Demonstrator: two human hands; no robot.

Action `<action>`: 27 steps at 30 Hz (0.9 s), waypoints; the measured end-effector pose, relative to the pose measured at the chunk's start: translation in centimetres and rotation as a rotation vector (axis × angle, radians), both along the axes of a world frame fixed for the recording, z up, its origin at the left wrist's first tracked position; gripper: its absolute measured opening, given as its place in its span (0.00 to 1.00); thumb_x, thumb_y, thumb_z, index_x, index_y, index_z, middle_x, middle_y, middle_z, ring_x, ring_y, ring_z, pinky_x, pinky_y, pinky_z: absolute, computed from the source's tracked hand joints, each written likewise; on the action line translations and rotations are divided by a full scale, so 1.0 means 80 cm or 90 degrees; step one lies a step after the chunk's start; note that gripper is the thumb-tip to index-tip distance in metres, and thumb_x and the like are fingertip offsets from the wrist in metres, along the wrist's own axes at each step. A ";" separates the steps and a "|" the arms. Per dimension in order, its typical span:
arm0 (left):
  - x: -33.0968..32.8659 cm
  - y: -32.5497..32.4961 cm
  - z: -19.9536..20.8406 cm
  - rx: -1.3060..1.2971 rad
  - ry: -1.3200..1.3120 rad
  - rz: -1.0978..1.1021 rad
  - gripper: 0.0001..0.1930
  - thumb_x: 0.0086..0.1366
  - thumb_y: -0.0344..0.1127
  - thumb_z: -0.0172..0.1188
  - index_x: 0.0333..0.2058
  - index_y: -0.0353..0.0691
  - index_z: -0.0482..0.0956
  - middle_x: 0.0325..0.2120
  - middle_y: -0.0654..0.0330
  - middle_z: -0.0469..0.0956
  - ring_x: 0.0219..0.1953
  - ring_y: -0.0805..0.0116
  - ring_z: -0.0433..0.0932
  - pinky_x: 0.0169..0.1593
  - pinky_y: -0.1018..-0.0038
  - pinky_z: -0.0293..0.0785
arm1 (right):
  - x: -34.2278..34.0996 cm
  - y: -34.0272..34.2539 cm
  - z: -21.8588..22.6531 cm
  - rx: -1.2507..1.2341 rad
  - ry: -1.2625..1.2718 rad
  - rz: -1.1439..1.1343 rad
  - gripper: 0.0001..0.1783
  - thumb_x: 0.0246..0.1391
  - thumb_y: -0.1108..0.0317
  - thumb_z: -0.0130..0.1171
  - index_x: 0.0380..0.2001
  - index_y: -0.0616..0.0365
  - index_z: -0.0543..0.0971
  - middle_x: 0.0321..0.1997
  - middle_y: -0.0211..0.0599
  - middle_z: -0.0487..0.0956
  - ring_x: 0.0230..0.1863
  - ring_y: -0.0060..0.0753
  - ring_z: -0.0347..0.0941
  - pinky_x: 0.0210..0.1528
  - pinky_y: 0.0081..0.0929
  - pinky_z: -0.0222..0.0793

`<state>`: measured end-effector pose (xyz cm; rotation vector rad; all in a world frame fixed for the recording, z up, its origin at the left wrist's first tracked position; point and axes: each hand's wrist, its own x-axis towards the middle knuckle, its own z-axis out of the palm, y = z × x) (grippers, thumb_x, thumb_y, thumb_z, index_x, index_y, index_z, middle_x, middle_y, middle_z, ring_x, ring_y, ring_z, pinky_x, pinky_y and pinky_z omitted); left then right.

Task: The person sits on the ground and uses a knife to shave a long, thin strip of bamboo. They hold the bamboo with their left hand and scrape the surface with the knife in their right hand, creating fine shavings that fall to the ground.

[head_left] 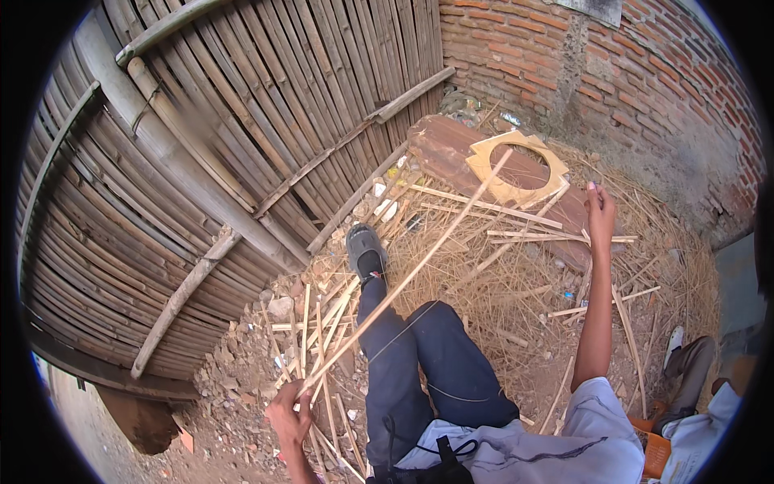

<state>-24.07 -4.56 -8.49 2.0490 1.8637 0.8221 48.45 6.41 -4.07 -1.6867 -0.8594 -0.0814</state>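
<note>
In my left hand (290,415), at the lower left, is one end of a long, pale bamboo strip (403,282). The fingers are closed around that end, and the strip slants up over my left leg toward the far right. My right hand (601,211) is raised on the right side, its arm stretched forward. Its fingers are curled together, and whatever they may pinch is too small to make out. Beyond the strip's far end lies a yellowish board (485,168) with a large round hole.
Loose bamboo strips (314,323) lie beside my left leg, over rubble. Straw-like shavings (476,282) cover the ground ahead, around a reddish-brown sheet (443,149). A bamboo fence (266,105) stands left, a brick wall (516,48) behind. Another person's leg (685,375) shows at lower right.
</note>
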 end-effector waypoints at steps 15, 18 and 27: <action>0.176 0.047 0.048 0.059 -0.199 -0.173 0.14 0.64 0.28 0.72 0.46 0.35 0.82 0.37 0.51 0.84 0.38 0.58 0.84 0.41 0.68 0.79 | -0.328 -0.045 0.035 0.184 0.398 0.445 0.30 0.75 0.49 0.59 0.65 0.64 0.78 0.27 0.20 0.80 0.16 0.06 0.51 0.20 0.15 0.44; 0.184 0.043 0.065 0.071 -0.197 -0.153 0.15 0.62 0.27 0.73 0.46 0.34 0.82 0.36 0.51 0.84 0.36 0.58 0.84 0.39 0.68 0.78 | -0.329 -0.051 0.046 0.267 0.424 0.448 0.27 0.74 0.54 0.60 0.65 0.65 0.77 0.21 0.12 0.68 0.17 0.06 0.50 0.20 0.17 0.42; 0.196 0.048 0.114 -0.107 -0.080 -0.239 0.16 0.67 0.41 0.75 0.44 0.35 0.83 0.18 0.59 0.79 0.21 0.64 0.79 0.29 0.67 0.71 | -0.332 -0.053 0.048 0.220 0.388 0.419 0.21 0.65 0.65 0.72 0.57 0.63 0.81 0.44 0.28 0.85 0.32 0.08 0.69 0.32 0.12 0.60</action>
